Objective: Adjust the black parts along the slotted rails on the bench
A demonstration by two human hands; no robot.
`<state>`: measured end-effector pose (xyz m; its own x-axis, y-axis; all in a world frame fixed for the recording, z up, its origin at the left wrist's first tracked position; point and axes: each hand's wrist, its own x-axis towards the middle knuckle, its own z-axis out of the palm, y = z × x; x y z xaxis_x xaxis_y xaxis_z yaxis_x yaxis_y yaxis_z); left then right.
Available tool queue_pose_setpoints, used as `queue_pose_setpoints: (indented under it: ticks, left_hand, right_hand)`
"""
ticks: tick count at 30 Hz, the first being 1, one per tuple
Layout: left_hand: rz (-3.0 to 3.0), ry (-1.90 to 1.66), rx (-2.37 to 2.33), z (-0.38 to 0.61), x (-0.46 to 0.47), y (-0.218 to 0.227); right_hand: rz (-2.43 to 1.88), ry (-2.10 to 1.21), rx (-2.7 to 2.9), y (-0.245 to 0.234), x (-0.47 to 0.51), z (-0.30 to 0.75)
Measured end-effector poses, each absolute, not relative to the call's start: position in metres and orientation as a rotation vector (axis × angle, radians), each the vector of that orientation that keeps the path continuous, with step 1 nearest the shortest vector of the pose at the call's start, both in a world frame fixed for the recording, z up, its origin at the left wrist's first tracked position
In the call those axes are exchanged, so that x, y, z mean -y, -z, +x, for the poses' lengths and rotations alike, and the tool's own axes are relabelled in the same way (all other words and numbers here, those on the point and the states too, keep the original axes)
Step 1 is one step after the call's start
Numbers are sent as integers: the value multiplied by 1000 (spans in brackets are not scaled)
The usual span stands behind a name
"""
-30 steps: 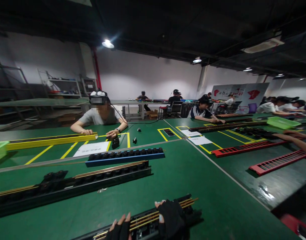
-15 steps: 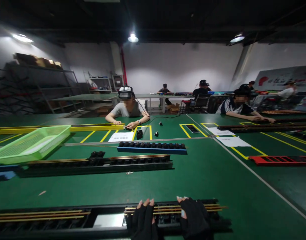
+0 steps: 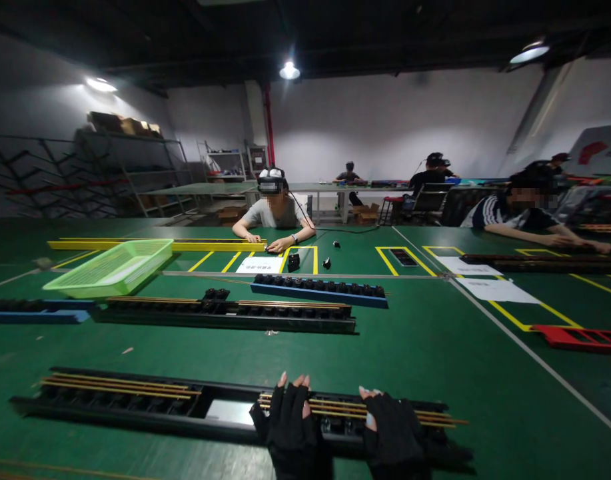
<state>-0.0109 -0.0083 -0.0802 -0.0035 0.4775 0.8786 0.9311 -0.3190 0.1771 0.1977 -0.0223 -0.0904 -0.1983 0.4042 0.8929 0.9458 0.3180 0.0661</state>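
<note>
A long green counter (image 3: 305, 357), marked with yellow tape outlines, fills a factory hall, with metal shelving (image 3: 130, 160) against the far wall and seated co-workers along further benches. A banner (image 3: 598, 153) at the far right shows red marks, but no words can be read. Across the counter, a co-worker (image 3: 275, 212) wearing a head-mounted camera rests both hands on a yellow rail (image 3: 155, 245); another co-worker (image 3: 528, 220) at right reaches along a dark rail (image 3: 545, 263). Between these lie a lime-green plastic basket (image 3: 110, 270), a blue rail (image 3: 318, 293) with black fittings, a black middle rail (image 3: 225, 317) and a red slatted rail (image 3: 580, 339). White paper sheets (image 3: 498, 290) lie on the counter, their print too small to read. Nearest the wearer, a black slotted rail (image 3: 135, 415) lies lengthwise on the counter, carrying long brass rods (image 3: 120, 387) and a bright metal plate (image 3: 230, 412). The left hand (image 3: 290, 423) and right hand (image 3: 392, 430), both in black fingerless gloves, rest on the rods just apart from each other, right of the plate. The bare fingers (image 3: 295, 380) of the left hand are slightly spread, and those of the right lie close together; neither hand shows a pinch.
</note>
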Motion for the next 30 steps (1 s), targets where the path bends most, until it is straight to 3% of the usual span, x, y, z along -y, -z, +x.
queue_pose_setpoints:
  ticks: [10,30]
  left_hand:
    - [-1785,1244,1454,-4,7,76]
    - [-1739,1281,1416,-4,4,81]
  right_hand:
    - [-1333,696,1740,89,30,190]
    - [-1266,743,1627,72,27,179]
